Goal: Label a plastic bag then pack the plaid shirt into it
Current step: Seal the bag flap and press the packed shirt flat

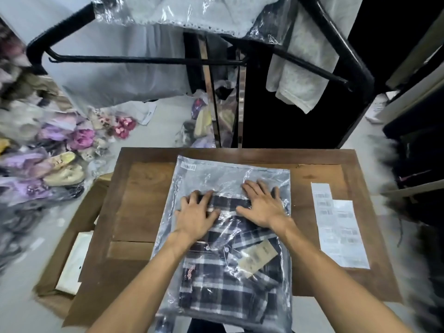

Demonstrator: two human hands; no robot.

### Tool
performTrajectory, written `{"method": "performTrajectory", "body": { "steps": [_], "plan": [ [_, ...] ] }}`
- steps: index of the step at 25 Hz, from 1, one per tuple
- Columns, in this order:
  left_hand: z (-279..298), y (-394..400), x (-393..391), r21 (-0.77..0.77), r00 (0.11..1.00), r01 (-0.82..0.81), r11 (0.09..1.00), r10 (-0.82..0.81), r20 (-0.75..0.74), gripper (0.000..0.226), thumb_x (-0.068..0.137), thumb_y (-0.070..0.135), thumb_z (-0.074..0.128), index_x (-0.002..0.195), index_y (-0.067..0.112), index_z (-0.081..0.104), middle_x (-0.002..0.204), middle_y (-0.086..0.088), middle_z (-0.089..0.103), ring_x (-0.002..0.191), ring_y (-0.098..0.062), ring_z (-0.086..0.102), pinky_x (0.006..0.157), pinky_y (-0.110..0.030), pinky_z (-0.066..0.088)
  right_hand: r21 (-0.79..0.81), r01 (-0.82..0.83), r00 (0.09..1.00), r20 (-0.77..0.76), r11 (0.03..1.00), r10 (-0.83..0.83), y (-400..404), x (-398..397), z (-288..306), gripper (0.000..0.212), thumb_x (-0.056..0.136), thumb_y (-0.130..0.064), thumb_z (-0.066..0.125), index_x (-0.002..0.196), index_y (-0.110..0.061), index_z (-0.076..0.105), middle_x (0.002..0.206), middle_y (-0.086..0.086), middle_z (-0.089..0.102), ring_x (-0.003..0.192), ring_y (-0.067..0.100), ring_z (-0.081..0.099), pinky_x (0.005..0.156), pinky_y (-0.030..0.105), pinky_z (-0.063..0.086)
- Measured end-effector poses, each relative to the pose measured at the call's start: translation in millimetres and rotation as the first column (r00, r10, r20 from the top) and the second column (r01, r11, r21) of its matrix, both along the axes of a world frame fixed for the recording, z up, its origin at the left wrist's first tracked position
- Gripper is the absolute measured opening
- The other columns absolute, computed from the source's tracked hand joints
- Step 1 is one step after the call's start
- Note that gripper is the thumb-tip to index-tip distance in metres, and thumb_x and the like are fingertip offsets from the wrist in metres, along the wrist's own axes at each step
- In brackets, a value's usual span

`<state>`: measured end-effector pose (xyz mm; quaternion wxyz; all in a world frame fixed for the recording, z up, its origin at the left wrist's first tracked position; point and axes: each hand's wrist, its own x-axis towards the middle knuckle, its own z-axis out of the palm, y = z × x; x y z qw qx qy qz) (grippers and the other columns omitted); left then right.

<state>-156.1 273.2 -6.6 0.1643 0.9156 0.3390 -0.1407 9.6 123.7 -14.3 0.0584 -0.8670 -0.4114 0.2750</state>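
A clear plastic bag (216,175) lies flat on the wooden table (144,186), with a small white label (189,166) at its far left corner. The dark plaid shirt (223,284) is inside the bag's near half, a brown paper tag (258,257) on it. My left hand (197,213) and my right hand (263,204) press flat on top of the bag, fingers spread, at the shirt's far edge. The bag's near end hangs over the table's front edge.
White label sheets (341,227) lie on the table's right side. A cardboard box (79,219) with white bags stands left of the table. Bagged colourful goods (52,150) pile at the left. A black rack (149,60) with hanging grey clothes stands behind the table.
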Motion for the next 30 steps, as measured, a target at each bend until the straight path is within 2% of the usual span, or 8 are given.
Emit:
{"method": "performTrajectory", "body": {
  "steps": [3, 6, 10, 12, 15, 20, 26, 30],
  "plan": [
    [4.9, -10.4, -8.3, -0.065, 0.996, -0.046, 0.997, 0.051, 0.073, 0.065, 0.092, 0.066, 0.049, 0.151, 0.042, 0.034, 0.149, -0.003, 0.038, 0.131, -0.031, 0.037, 0.101, -0.048, 0.042, 0.042, -0.062, 0.994, 0.091, 0.997, 0.058, -7.1, -2.8, 3.3, 0.079, 0.092, -0.064, 0.044, 0.159, -0.026, 0.026, 0.17, -0.007, 0.014, 0.157, 0.022, 0.007, 0.124, 0.06, 0.006],
    [14.8, -8.0, -29.8, -0.081, 0.991, -0.029, 0.996, 0.039, 0.127, 0.065, 0.087, 0.067, 0.053, 0.146, 0.041, 0.042, 0.146, -0.002, 0.04, 0.133, -0.03, 0.04, 0.108, -0.046, 0.038, 0.207, -0.05, 0.974, 0.226, 0.977, 0.001, -33.8, -24.1, 6.9, 0.062, 0.094, -0.057, 0.046, 0.148, -0.024, 0.046, 0.162, 0.003, 0.035, 0.149, 0.027, 0.03, 0.123, 0.052, 0.022],
    [25.4, -15.7, -65.0, -0.095, 0.993, 0.097, 0.991, -0.102, -0.054, 0.085, 0.079, 0.08, 0.052, 0.153, 0.049, 0.023, 0.163, -0.001, 0.016, 0.147, -0.027, 0.021, 0.115, -0.05, 0.03, 0.277, 0.105, 0.951, 0.251, 0.955, -0.178, -84.1, -62.3, -1.3, 0.061, 0.093, -0.069, 0.042, 0.136, -0.03, 0.06, 0.146, 0.005, 0.052, 0.133, 0.024, 0.049, 0.11, 0.047, 0.042],
    [22.3, -21.8, -74.3, -0.11, 0.994, 0.083, 0.99, -0.09, -0.067, 0.091, 0.076, 0.084, 0.05, 0.154, 0.051, 0.016, 0.165, -0.002, 0.01, 0.15, -0.027, 0.015, 0.116, -0.052, 0.029, 0.224, 0.15, 0.958, 0.209, 0.963, -0.198, -99.5, -77.4, -8.3, 0.071, 0.09, -0.08, 0.037, 0.14, -0.033, 0.057, 0.151, 0.005, 0.049, 0.137, 0.024, 0.047, 0.111, 0.049, 0.041],
    [11.5, -18.7, -72.3, -0.144, 0.997, 0.059, 0.988, -0.065, -0.039, 0.093, 0.074, 0.086, 0.049, 0.153, 0.053, 0.014, 0.166, -0.003, 0.01, 0.151, -0.027, 0.012, 0.117, -0.054, 0.028, 0.136, 0.164, 0.975, 0.13, 0.977, -0.182, -101.9, -84.4, -13.4, 0.085, 0.086, -0.088, 0.03, 0.152, -0.037, 0.041, 0.164, 0.004, 0.032, 0.15, 0.026, 0.032, 0.121, 0.052, 0.027],
    [7.3, 6.8, -47.3, -0.16, 0.999, 0.031, 0.987, -0.034, -0.014, 0.093, 0.071, 0.088, 0.051, 0.152, 0.052, 0.022, 0.162, -0.003, 0.018, 0.146, -0.026, 0.019, 0.112, -0.052, 0.034, 0.094, 0.18, 0.976, 0.106, 0.979, -0.189, -72.3, -60.0, -2.6, 0.096, 0.079, -0.092, 0.015, 0.158, -0.038, 0.027, 0.168, 0.003, 0.02, 0.155, 0.025, 0.018, 0.122, 0.045, 0.006],
    [8.1, 30.0, -21.1, -0.18, 0.998, -0.031, 0.983, 0.022, -0.053, 0.097, 0.061, 0.087, 0.062, 0.147, 0.054, 0.031, 0.158, -0.004, 0.023, 0.142, -0.027, 0.024, 0.109, -0.053, 0.039, 0.064, 0.164, 0.981, 0.093, 0.984, -0.169, -50.6, -35.9, 8.0, 0.095, 0.076, -0.089, 0.023, 0.157, -0.039, 0.027, 0.166, 0.0, 0.022, 0.152, 0.02, 0.022, 0.124, 0.047, 0.019],
    [10.3, 32.1, -18.2, -0.187, 0.996, -0.027, 0.982, 0.01, -0.092, 0.101, 0.053, 0.089, 0.059, 0.143, 0.054, 0.033, 0.153, -0.004, 0.025, 0.137, -0.029, 0.026, 0.106, -0.052, 0.042, 0.045, 0.146, 0.983, 0.104, 0.988, -0.15, -50.4, -36.8, 11.6, 0.095, 0.076, -0.09, 0.024, 0.155, -0.037, 0.03, 0.163, 0.0, 0.028, 0.147, 0.019, 0.027, 0.121, 0.046, 0.024]
  ]
}}
